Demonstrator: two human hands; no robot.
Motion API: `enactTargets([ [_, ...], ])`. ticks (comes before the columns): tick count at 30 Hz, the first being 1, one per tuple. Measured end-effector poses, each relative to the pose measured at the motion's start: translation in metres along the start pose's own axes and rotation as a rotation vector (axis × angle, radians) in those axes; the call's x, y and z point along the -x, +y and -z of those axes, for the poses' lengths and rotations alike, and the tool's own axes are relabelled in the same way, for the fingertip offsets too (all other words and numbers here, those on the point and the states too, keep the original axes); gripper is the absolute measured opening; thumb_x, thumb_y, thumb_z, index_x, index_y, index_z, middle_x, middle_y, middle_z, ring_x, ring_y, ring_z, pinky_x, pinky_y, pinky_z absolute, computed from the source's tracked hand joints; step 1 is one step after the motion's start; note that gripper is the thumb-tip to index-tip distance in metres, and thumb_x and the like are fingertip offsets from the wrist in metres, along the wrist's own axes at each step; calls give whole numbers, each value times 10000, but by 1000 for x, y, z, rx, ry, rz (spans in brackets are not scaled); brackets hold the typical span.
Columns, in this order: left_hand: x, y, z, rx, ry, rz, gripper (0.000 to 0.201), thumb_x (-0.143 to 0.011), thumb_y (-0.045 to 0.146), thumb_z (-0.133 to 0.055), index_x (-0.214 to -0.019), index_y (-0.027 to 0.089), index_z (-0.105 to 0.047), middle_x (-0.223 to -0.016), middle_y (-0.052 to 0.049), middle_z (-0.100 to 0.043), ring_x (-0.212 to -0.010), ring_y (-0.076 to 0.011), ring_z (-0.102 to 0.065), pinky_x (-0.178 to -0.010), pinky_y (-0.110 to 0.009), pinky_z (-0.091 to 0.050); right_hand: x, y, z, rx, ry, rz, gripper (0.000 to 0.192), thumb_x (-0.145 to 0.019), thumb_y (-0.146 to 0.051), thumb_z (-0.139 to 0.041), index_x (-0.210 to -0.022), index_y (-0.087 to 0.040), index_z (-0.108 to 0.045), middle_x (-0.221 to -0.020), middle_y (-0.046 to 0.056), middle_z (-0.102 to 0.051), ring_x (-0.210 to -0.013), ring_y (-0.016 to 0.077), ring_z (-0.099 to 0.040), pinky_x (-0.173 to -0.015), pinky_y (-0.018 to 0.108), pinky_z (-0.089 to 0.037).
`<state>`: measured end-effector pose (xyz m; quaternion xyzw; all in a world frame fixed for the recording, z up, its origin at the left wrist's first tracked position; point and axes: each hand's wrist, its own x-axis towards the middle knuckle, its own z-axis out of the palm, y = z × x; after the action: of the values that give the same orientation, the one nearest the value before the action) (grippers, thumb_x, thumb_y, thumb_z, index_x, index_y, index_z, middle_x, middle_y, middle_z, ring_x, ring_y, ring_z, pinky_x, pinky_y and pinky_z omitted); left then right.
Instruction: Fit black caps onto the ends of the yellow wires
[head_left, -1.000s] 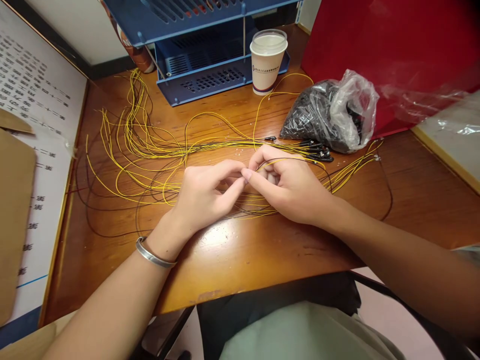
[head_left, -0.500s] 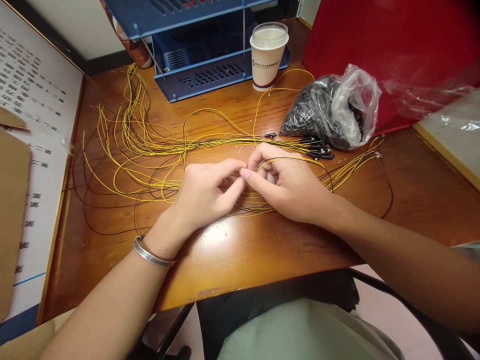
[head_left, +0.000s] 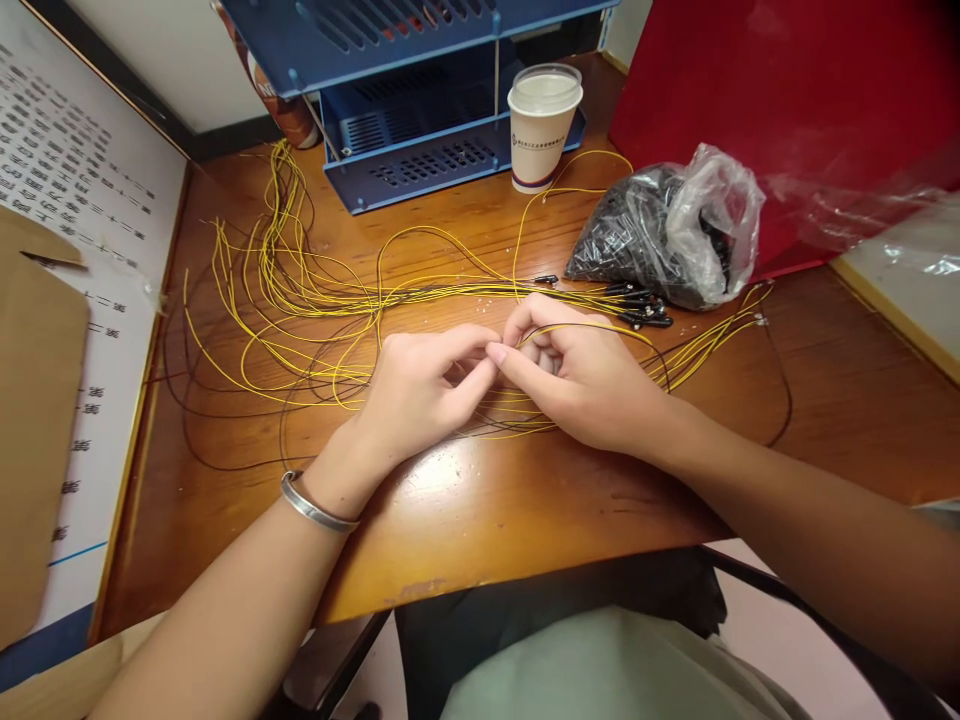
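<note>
My left hand [head_left: 424, 395] and right hand [head_left: 581, 375] meet fingertip to fingertip mid-desk, both pinched shut on a thin yellow wire [head_left: 581, 327] that arcs over my right knuckles. What exactly sits between the fingertips is hidden. The wire looks light and floppy, springy in its curls, easy to kink; best gripped close to the end, near the tip. Loose yellow and black wires [head_left: 300, 310] sprawl over the wooden desk [head_left: 525, 500] to my left and under my hands, likely to snag. Small black sleeves [head_left: 641, 312] lie just past my right hand, beside a plastic bag [head_left: 667, 225] of more. Paper cup [head_left: 541, 125] and blue tray rack [head_left: 420, 100] stand behind, well apart.
</note>
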<state>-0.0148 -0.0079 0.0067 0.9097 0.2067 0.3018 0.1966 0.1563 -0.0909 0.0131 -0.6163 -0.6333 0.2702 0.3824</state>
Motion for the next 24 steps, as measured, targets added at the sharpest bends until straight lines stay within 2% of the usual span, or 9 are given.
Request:
enactTargets([
  [8, -2, 3, 1, 78, 8, 67, 140, -916, 209, -641, -943, 145, -763, -770, 18, -780, -568, -47, -660, -585, -127, -488, -1, 0, 1, -27, 18, -45, 147, -970, -307, -535, -884, -191, -567, -611, -63, -527, -517, 68, -449, -543, 246, -320],
  [14, -1, 1, -1, 123, 67, 92, 125, -913, 203, -662, -957, 149, -765, -855, 1, -800, -631, -55, -698, -641, -120, -539, -2, 1, -1, -66, 38, -97, 180, -981, -345, -516, -907, -187, -563, -600, -63, -506, -523, 78, -446, -551, 255, -307],
  [24, -2, 3, -3, 153, 138, 141, 125, -913, 244, -674, -939, 161, -764, -865, -16, -807, -678, -85, -733, -654, -136, -586, -3, 2, 0, -83, 64, -151, 211, -982, -369, -516, -903, -181, -574, -553, -72, -452, -493, 79, -389, -531, 264, -263],
])
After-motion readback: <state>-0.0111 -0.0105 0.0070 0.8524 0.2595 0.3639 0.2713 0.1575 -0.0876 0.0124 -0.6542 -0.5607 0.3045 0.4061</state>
